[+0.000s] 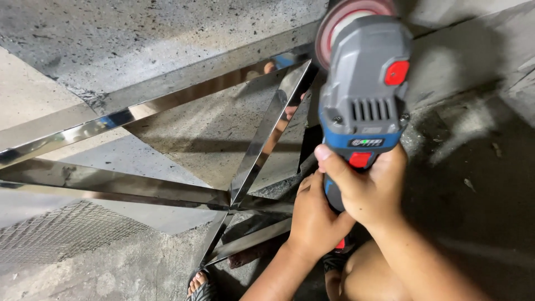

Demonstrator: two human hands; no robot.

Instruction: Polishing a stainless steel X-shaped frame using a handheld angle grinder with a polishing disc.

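Gripping grinder [362, 95]: both hands, disc at frame [167, 89] edge.

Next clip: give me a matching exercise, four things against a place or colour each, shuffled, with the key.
Things
1. grinder
2. disc
3. steel frame
4. foot

Descriptions
A. pinkish red, at the tool's far end
B. mirror-shiny bars on the concrete
C. grey and blue, gripped by the left hand and right hand
D. at the bottom edge, below the bars

Pairs: 1-C, 2-A, 3-B, 4-D
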